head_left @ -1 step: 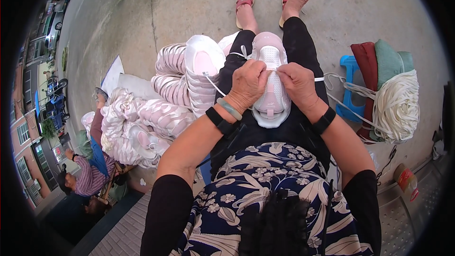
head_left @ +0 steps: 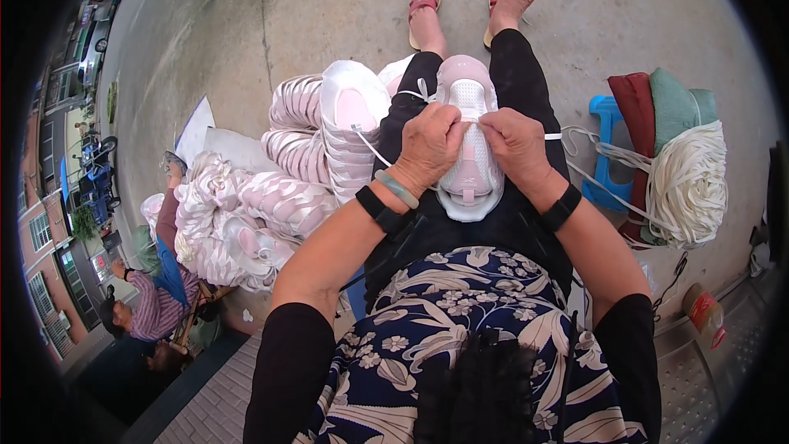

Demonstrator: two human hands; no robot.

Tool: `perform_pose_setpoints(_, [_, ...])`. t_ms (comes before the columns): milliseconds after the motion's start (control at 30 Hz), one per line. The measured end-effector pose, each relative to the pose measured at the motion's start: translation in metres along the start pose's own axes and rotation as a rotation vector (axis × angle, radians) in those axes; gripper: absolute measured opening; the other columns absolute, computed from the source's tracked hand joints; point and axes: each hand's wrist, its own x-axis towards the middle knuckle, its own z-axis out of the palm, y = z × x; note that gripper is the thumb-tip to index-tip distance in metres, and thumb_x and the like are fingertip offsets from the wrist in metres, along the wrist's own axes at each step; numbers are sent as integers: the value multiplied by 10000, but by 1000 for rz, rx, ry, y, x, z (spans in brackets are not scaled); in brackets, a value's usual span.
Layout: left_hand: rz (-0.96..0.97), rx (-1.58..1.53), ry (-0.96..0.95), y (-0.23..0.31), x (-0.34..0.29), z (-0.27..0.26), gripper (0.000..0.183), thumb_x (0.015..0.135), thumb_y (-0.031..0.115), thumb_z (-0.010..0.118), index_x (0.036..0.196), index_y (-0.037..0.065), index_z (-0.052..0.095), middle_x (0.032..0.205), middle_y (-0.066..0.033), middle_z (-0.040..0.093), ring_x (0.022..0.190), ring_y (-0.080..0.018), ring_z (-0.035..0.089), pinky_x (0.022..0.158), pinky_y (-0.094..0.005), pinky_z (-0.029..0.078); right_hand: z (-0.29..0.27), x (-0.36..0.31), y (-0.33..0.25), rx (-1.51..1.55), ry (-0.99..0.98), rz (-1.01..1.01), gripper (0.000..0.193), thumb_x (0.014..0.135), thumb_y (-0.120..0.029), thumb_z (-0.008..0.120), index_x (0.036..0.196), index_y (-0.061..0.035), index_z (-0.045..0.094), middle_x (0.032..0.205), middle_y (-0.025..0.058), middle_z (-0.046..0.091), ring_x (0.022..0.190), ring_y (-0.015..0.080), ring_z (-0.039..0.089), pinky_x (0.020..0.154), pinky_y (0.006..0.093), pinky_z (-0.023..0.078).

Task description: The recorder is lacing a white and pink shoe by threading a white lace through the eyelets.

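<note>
We hold a pink-and-white shoe (head_left: 468, 156) on our lap, its long axis pointing away toward our feet. Our left hand (head_left: 429, 146) and right hand (head_left: 516, 144) pinch the white lace (head_left: 370, 148) at its middle, fingers closed, equally near.

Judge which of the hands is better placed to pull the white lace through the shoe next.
Left, probably. The left hand pinches the white lace where it meets the pink shoe; the right hand presses on the shoe's upper, steadying it.

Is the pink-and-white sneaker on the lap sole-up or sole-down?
Sole-down: the pink-and-white sneaker shows its mesh upper, with both hands working the white lace on top.
</note>
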Motion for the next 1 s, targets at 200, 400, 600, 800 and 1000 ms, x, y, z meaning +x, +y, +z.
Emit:
perform_pose_setpoints(200, [-150,-175,-59,0,-2,-7,127,746,39,639,849,20,568,673,-33,520,527,-89,480,501,-215,413,1,1,-8,4,11,61,134,777,-89,598,895,-33,570,736,134,570,651,274,583,597,343,465])
perform_pose_setpoints(400, [-351,-362,-137,-6,-4,-10,162,758,46,640,900,13,570,662,30,486,553,-30,429,511,-179,394,-1,-4,9,381,-131,345,91,802,-68,568,864,-10,535,712,96,542,624,215,540,588,310,443])
perform_pose_setpoints(600, [-311,-349,-101,-7,-8,-6,159,763,45,637,902,24,564,665,35,475,556,-27,422,517,-178,388,4,0,5,207,-63,287,59,774,-63,577,793,-20,541,695,127,539,629,252,546,585,329,430])
perform_pose_setpoints(800, [-266,-321,-66,-4,-10,-5,168,757,30,630,911,28,563,668,16,479,564,-45,424,527,-190,388,10,9,-2,79,-36,91,58,760,-61,591,771,-15,557,695,109,559,622,214,549,583,308,430])
perform_pose_setpoints(1000, [-170,-321,9,-6,-12,-1,162,757,27,631,906,19,568,681,-11,494,573,-67,437,533,-206,396,8,10,7,369,-163,349,92,746,-69,656,770,-4,595,634,5,525,603,64,459,551,226,394])
